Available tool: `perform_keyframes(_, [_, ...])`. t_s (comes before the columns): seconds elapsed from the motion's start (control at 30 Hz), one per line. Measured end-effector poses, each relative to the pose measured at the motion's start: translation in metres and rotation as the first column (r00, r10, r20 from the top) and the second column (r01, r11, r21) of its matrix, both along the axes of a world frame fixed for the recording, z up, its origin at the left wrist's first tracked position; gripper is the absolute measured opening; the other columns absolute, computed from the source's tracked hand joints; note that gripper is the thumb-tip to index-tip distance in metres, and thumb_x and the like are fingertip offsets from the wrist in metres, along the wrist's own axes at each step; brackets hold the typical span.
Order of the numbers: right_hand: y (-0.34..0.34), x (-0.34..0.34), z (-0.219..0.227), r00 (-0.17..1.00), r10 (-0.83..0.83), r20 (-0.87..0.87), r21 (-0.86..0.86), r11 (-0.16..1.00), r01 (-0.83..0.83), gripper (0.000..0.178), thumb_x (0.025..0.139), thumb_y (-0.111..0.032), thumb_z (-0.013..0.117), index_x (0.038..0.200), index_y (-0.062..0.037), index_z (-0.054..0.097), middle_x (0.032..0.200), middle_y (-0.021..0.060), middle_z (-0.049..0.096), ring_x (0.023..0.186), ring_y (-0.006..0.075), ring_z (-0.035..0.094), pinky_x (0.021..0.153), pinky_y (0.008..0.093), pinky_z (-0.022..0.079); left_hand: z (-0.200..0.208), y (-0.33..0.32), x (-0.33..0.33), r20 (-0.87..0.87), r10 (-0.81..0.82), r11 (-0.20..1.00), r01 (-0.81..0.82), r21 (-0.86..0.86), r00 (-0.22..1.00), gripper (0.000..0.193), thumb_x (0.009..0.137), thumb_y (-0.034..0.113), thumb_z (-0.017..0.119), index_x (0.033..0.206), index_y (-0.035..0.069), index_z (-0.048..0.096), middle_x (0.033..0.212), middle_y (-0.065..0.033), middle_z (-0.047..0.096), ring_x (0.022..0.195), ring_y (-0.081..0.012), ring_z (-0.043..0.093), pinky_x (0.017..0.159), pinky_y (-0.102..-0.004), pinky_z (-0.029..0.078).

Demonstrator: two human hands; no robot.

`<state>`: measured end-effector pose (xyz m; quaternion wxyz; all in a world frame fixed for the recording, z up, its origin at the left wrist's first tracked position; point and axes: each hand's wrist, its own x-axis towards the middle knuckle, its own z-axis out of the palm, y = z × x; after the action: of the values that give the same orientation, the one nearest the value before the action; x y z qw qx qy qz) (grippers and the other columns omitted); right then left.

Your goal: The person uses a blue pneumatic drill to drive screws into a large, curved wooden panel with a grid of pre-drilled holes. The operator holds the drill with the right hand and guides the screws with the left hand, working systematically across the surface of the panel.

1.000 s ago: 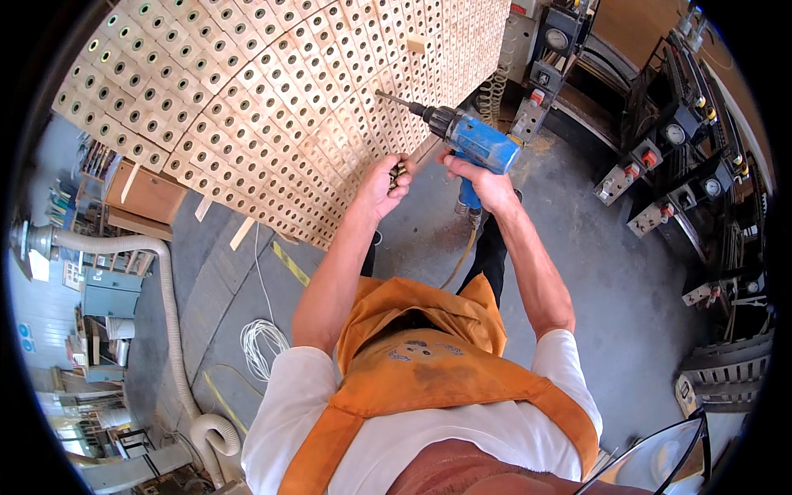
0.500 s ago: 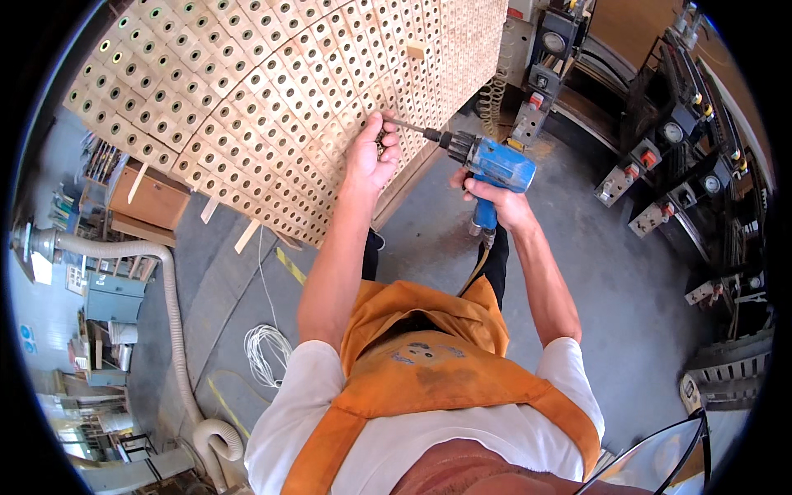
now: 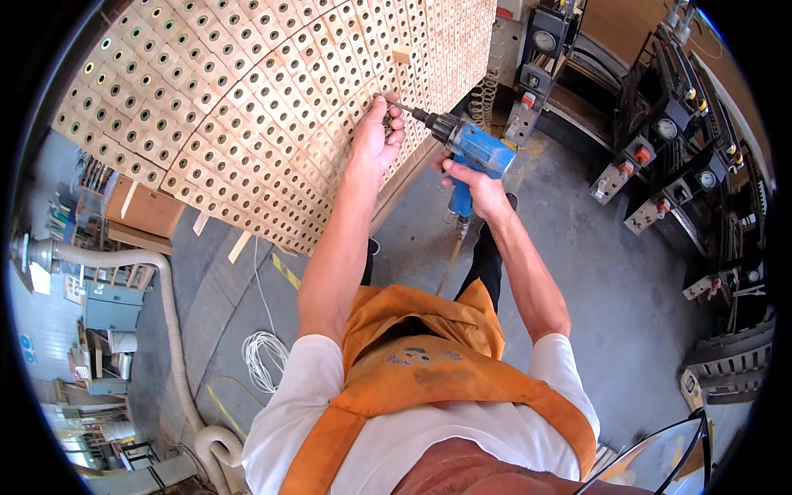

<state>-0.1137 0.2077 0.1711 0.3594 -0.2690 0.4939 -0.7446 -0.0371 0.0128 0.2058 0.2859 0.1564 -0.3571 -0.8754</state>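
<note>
My right hand (image 3: 480,191) is wrapped round the grip of a blue air-powered drill driver (image 3: 485,150); a hose runs down from its handle. The driver's long thin bit (image 3: 404,106) points left toward a big pale wooden panel (image 3: 285,124) covered in rows of holes with dark-rimmed metal rings. My left hand (image 3: 378,139) is closed close to the panel, thumb and fingertips at the bit's tip. Small brass-coloured metal pieces (image 3: 388,124) show inside its curled fingers. Whether the tip touches the panel is hidden by the fingers.
A small wooden block (image 3: 401,54) sticks out from the panel. Machines with gauges (image 3: 652,148) line the right side. A coil of white cable (image 3: 266,360) lies on the grey floor at left, beside a thick ribbed hose (image 3: 175,330). A brown cabinet (image 3: 144,206) stands behind.
Both hands and the driver have moved up and left, with the bit's tip higher against the panel. The view has shifted slightly. Both holds are unchanged.
</note>
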Motion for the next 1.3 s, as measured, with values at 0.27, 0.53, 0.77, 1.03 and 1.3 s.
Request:
perform_keyframes(0.27, [-0.003, -0.01, 0.014, 0.999, 0.033, -0.041, 0.006, 0.999, -0.033, 0.027, 0.081, -0.01, 0.069, 0.106, -0.0035, 0.062, 0.093, 0.0049, 0.065, 0.086, 0.0166, 0.064, 0.07, 0.0319, 0.051, -0.041, 0.018, 0.025, 0.152, -0.127, 0.989, 0.112, 0.1, 0.98, 0.014, 0.094, 0.016, 0.045, 0.098, 0.004, 0.05, 0.081, -0.0038, 0.055, 0.06, -0.0095, 0.048, 0.039, -0.0187, 0.031])
perform_keyframes(0.53, [-0.002, -0.012, 0.016, 0.966, 0.0, -0.258, 0.056, 0.998, 0.015, 0.023, 0.081, -0.008, 0.069, 0.102, -0.0024, 0.064, 0.093, 0.0061, 0.067, 0.085, 0.016, 0.063, 0.071, 0.0306, 0.05, -0.086, 0.053, 0.054, 0.269, -0.258, 0.957, 0.209, 0.199, 0.928, 0.017, 0.096, 0.016, 0.046, 0.103, 0.001, 0.052, 0.082, -0.0036, 0.054, 0.059, -0.0079, 0.047, 0.04, -0.0158, 0.031])
perform_keyframes(0.77, [-0.004, -0.011, 0.016, 0.994, 0.07, -0.088, -0.011, 0.997, -0.071, 0.023, 0.081, -0.009, 0.068, 0.103, -0.0055, 0.064, 0.094, 0.0027, 0.066, 0.086, 0.0143, 0.062, 0.071, 0.0297, 0.049, -0.08, 0.074, 0.079, 0.252, -0.436, 0.896, 0.389, 0.214, 0.864, 0.022, 0.095, 0.018, 0.051, 0.108, 0.001, 0.053, 0.085, -0.0002, 0.054, 0.056, -0.003, 0.042, 0.038, -0.0145, 0.029])
perform_keyframes(1.03, [-0.006, -0.013, 0.011, 0.971, 0.041, -0.234, 0.015, 0.999, -0.039, 0.025, 0.083, -0.009, 0.069, 0.106, -0.0039, 0.063, 0.097, 0.0074, 0.069, 0.093, 0.0179, 0.065, 0.074, 0.0313, 0.051, -0.091, 0.065, 0.085, 0.212, -0.324, 0.919, 0.253, 0.303, 0.922, 0.021, 0.097, 0.019, 0.046, 0.107, 0.002, 0.052, 0.085, -0.0005, 0.054, 0.056, -0.0038, 0.041, 0.039, -0.015, 0.028])
perform_keyframes(1.3, [0.017, -0.004, 0.02, 0.973, -0.003, -0.231, 0.012, 1.0, 0.006, 0.022, 0.082, -0.01, 0.069, 0.103, -0.0033, 0.065, 0.095, 0.0074, 0.069, 0.092, 0.0182, 0.065, 0.075, 0.0309, 0.05, -0.058, 0.065, 0.09, 0.357, -0.178, 0.979, 0.2, -0.025, 0.917, 0.015, 0.095, 0.014, 0.048, 0.103, 0.002, 0.053, 0.087, -0.0034, 0.054, 0.062, -0.0068, 0.045, 0.043, -0.0174, 0.031])
